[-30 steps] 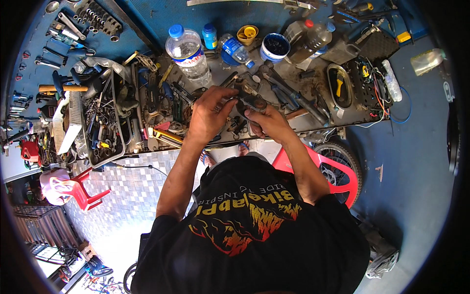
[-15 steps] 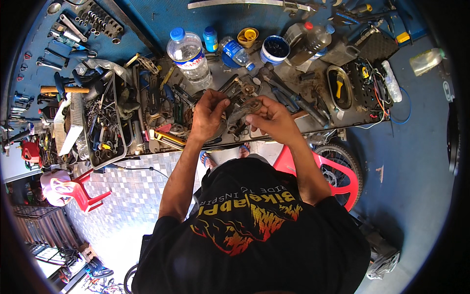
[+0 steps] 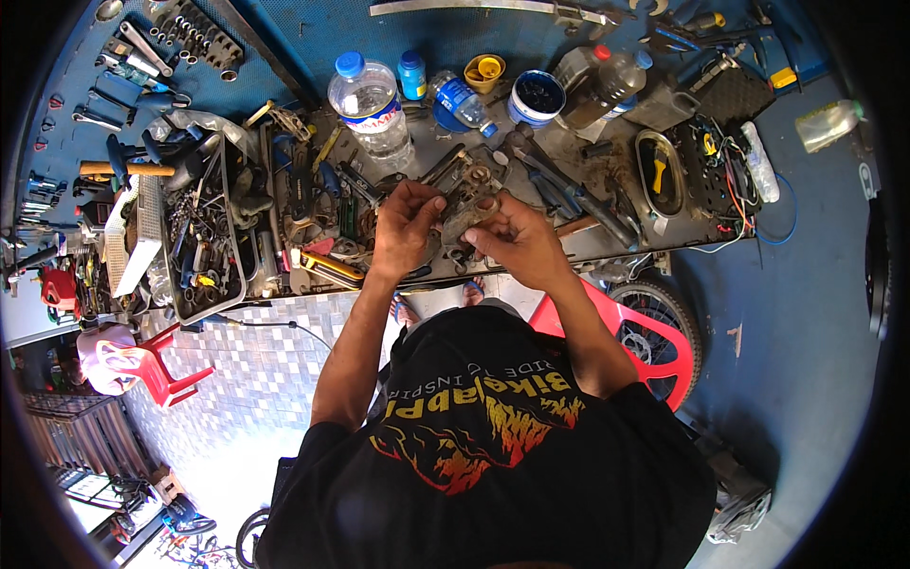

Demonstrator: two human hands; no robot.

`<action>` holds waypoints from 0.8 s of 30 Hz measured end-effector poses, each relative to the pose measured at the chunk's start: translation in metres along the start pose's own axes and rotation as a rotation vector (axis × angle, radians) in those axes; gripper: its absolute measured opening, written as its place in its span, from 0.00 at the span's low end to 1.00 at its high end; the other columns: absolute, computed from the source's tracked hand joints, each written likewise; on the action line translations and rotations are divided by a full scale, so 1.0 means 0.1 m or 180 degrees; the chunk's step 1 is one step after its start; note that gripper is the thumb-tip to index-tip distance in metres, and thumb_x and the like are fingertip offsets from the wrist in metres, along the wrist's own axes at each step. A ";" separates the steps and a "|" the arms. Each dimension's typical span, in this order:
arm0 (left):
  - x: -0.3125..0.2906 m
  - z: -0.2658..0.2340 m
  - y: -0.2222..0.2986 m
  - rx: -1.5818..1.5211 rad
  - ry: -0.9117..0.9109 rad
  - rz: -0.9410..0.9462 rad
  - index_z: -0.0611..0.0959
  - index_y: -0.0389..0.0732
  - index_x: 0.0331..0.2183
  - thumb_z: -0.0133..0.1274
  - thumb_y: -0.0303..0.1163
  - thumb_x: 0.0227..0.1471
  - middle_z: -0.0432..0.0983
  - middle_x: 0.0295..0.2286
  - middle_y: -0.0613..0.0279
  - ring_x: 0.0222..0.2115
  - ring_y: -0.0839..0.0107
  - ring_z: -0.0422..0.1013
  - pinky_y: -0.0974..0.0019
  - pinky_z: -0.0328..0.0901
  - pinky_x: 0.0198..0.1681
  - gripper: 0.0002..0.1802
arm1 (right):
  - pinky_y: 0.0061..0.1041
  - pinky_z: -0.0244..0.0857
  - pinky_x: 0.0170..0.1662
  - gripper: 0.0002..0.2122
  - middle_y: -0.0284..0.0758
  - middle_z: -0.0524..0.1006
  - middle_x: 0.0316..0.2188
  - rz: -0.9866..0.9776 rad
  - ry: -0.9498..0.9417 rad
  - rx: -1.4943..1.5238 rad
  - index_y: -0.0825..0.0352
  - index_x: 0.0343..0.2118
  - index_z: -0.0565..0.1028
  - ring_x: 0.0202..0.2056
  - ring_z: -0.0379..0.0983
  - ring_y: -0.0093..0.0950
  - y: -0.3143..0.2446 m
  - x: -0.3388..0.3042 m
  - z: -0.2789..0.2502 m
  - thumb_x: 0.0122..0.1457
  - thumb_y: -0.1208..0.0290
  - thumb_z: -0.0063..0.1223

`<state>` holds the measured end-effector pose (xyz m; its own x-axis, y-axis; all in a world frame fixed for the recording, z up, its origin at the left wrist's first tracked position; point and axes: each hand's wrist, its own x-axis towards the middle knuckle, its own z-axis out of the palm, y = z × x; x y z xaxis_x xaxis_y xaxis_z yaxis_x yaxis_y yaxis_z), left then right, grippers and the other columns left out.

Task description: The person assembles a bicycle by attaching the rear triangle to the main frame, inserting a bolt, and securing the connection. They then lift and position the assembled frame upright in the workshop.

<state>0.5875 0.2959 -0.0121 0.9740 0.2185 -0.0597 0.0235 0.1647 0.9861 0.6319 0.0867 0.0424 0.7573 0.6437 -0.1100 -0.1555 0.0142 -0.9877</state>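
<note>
Over the workbench's front edge, my right hand [image 3: 524, 242] pinches a grimy grey-brown curved metal part [image 3: 462, 224] between thumb and fingers. It looks like a bicycle part, perhaps a derailleur, but its exact kind is unclear. Just left of it, my left hand [image 3: 406, 229] is closed, thumb pressed against the curled fingers beside the part's left end. Whatever it grips, if anything, is hidden. Behind the hands lie greasy metal pieces [image 3: 477, 174] and blue-handled pliers [image 3: 553, 192]. A large clear water bottle [image 3: 381, 137] stands beyond my left hand.
On the left, a tray [image 3: 237, 294] is heaped with small tools and parts. A blue tub [image 3: 536, 99], a small blue bottle [image 3: 411, 76] and an oval tin [image 3: 657, 142] line the bench. A red chair [image 3: 675, 351] and a bicycle wheel [image 3: 697, 327] stand below right.
My right hand has shifted slightly left and turned the curved part, so it shows at a different angle. My left hand stays nearly still. The whole view has moved a little.
</note>
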 end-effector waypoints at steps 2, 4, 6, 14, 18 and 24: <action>0.00 0.00 -0.01 -0.0001 0.0010 0.0041 0.78 0.33 0.41 0.59 0.25 0.63 0.80 0.31 0.62 0.28 0.78 0.73 0.72 0.70 0.32 0.08 | 0.23 0.73 0.40 0.14 0.33 0.82 0.38 -0.0025 0.0036 -0.0090 0.70 0.51 0.74 0.37 0.78 0.19 0.01 0.00 0.01 0.64 0.77 0.61; 0.00 0.00 -0.02 0.0010 0.0019 0.0047 0.78 0.33 0.41 0.59 0.25 0.63 0.80 0.31 0.62 0.29 0.78 0.73 0.73 0.69 0.33 0.08 | 0.23 0.72 0.40 0.14 0.33 0.82 0.37 -0.0101 0.0055 -0.0175 0.70 0.50 0.74 0.36 0.78 0.18 0.03 0.00 0.02 0.64 0.76 0.61; 0.00 0.01 -0.04 -0.0027 0.0015 0.0053 0.78 0.33 0.41 0.60 0.25 0.63 0.80 0.31 0.62 0.29 0.79 0.73 0.73 0.69 0.33 0.08 | 0.23 0.72 0.40 0.14 0.33 0.82 0.37 -0.0099 0.0069 -0.0268 0.71 0.50 0.74 0.35 0.78 0.18 0.03 -0.01 0.02 0.64 0.76 0.62; 0.01 0.02 -0.05 -0.0174 -0.0016 0.0053 0.78 0.33 0.42 0.60 0.25 0.63 0.80 0.31 0.64 0.30 0.80 0.72 0.74 0.68 0.34 0.08 | 0.23 0.72 0.38 0.15 0.33 0.82 0.35 -0.0011 0.0081 -0.0366 0.72 0.50 0.74 0.34 0.78 0.18 0.00 -0.03 0.02 0.63 0.75 0.63; 0.00 0.01 -0.05 -0.0102 -0.0071 0.0009 0.78 0.34 0.42 0.60 0.25 0.63 0.80 0.31 0.65 0.30 0.81 0.72 0.74 0.68 0.34 0.09 | 0.22 0.71 0.38 0.16 0.32 0.82 0.36 -0.0021 0.0059 -0.0533 0.71 0.52 0.74 0.34 0.77 0.17 0.01 -0.03 0.01 0.63 0.76 0.62; -0.01 -0.01 -0.06 -0.0021 -0.0076 -0.0037 0.79 0.34 0.43 0.60 0.25 0.63 0.80 0.32 0.64 0.31 0.81 0.73 0.74 0.69 0.35 0.09 | 0.18 0.68 0.36 0.17 0.28 0.81 0.38 0.0035 0.0011 -0.0784 0.71 0.54 0.73 0.34 0.74 0.13 0.03 -0.04 0.01 0.63 0.80 0.62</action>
<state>0.5860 0.2954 -0.0184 0.9788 0.1935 -0.0673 0.0334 0.1736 0.9842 0.6277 0.0848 0.0400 0.7587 0.6401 -0.1208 -0.0048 -0.1799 -0.9837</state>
